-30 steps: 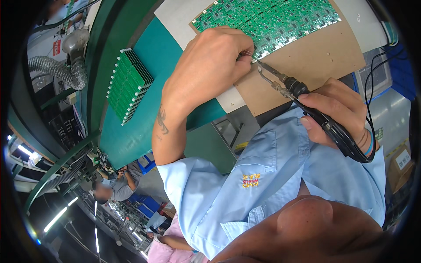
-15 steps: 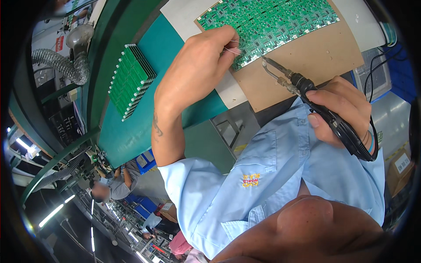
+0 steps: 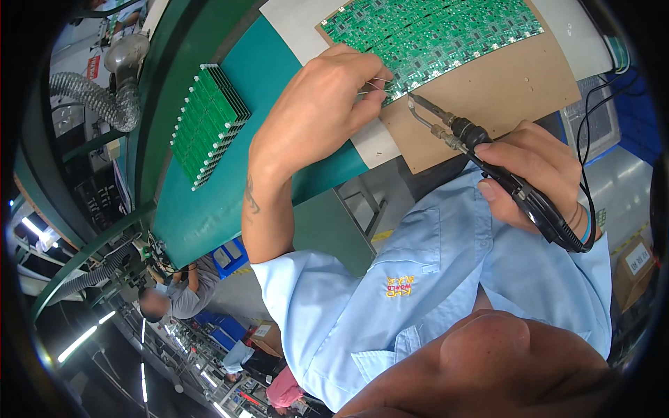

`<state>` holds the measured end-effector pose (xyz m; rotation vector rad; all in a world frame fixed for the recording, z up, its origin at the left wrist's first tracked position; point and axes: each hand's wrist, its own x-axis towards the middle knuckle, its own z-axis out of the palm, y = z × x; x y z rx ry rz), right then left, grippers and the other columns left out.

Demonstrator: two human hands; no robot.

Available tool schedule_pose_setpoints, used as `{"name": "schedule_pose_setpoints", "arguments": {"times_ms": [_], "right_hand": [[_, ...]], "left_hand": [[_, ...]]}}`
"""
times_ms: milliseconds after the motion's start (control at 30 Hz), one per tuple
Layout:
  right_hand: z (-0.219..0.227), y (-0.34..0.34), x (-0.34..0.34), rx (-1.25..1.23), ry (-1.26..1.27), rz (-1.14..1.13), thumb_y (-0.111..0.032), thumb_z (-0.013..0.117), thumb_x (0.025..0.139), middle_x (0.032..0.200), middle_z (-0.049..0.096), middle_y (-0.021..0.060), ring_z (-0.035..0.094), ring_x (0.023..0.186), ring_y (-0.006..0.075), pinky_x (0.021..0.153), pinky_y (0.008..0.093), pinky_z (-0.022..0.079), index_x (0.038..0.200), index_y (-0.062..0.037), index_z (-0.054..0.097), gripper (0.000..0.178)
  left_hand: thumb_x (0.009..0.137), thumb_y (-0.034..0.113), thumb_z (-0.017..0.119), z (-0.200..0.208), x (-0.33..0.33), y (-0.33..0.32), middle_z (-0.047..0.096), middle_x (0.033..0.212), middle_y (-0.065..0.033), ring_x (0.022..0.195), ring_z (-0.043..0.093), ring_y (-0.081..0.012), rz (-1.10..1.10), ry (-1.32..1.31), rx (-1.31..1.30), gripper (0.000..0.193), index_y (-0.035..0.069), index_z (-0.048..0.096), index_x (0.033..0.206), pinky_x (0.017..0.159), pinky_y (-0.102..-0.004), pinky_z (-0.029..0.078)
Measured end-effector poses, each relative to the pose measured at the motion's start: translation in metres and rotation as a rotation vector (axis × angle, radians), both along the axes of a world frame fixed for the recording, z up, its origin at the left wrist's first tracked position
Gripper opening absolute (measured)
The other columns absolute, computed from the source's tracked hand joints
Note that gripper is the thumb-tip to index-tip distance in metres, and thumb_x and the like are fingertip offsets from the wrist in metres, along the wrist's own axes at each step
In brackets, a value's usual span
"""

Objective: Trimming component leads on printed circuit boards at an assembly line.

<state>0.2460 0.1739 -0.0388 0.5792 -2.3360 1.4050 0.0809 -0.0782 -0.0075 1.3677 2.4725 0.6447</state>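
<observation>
My left hand is closed in a pinch on thin pale wire at the lower left corner of a green circuit board panel. My right hand grips the black handle of a soldering iron, which has a thin metal tube alongside its tip. That tip is at the near edge of the panel, a short way right of my left fingertips. Whether it touches the board I cannot tell. The panel lies on a brown sheet.
A stack of green circuit boards stands on the green mat at the left. Beyond it are a flexible metal duct and a lamp-like hood. A black cable runs at the right. Other people are at work in the lower left background.
The soldering iron has moved left and slightly down with my right hand, its tip closer to my left fingers. My left hand has shifted slightly right, still pinching the wire.
</observation>
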Motion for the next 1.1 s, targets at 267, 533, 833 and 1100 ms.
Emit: {"name": "schedule_pose_setpoints", "arguments": {"times_ms": [267, 533, 833, 1100], "right_hand": [[-0.0016, -0.007, -0.0019, 0.008, 0.003, -0.01, -0.008, 0.083, 0.074, 0.078, 0.07, 0.0093, 0.058, 0.062, 0.0201, 0.061, 0.0283, 0.05, 0.104, 0.0025, 0.078, 0.032], [-0.0024, -0.0098, -0.0026, 0.012, -0.006, -0.012, -0.008, 0.083, 0.075, 0.076, 0.069, 0.0084, 0.057, 0.062, 0.0194, 0.061, 0.0279, 0.05, 0.104, 0.0026, 0.078, 0.031], [-0.0044, -0.0111, -0.0033, 0.006, -0.016, -0.015, -0.007, 0.084, 0.074, 0.076, 0.068, 0.008, 0.056, 0.062, 0.0193, 0.06, 0.0276, 0.049, 0.105, 0.0026, 0.078, 0.033], [-0.0035, -0.0111, -0.005, 0.005, -0.027, -0.009, -0.006, 0.084, 0.074, 0.076, 0.068, 0.0082, 0.056, 0.062, 0.0192, 0.06, 0.0274, 0.049, 0.105, 0.0024, 0.078, 0.033]], "left_hand": [[0.089, 0.005, 0.072, 0.0074, -0.0029, 0.0003, 0.079, 0.106, -0.0074, 0.076, 0.06, -0.0226, 0.023, -0.063, -0.055, 0.009, -0.001, 0.069, 0.095, 0.069, -0.0347, 0.049], [0.089, 0.004, 0.073, 0.0003, -0.0014, -0.0009, 0.081, 0.109, -0.0077, 0.074, 0.059, -0.021, 0.027, -0.087, 0.013, 0.008, -0.001, 0.068, 0.093, 0.068, -0.0329, 0.049], [0.087, 0.001, 0.073, -0.0006, -0.0009, -0.001, 0.081, 0.109, -0.0077, 0.075, 0.061, -0.0211, 0.029, -0.089, 0.019, 0.009, -0.002, 0.067, 0.093, 0.067, -0.0331, 0.05], [0.087, 0.0, 0.073, 0.0001, -0.0002, 0.0005, 0.08, 0.108, -0.0078, 0.077, 0.063, -0.0218, 0.033, -0.074, -0.001, 0.009, -0.002, 0.067, 0.094, 0.07, -0.0341, 0.052]]}}
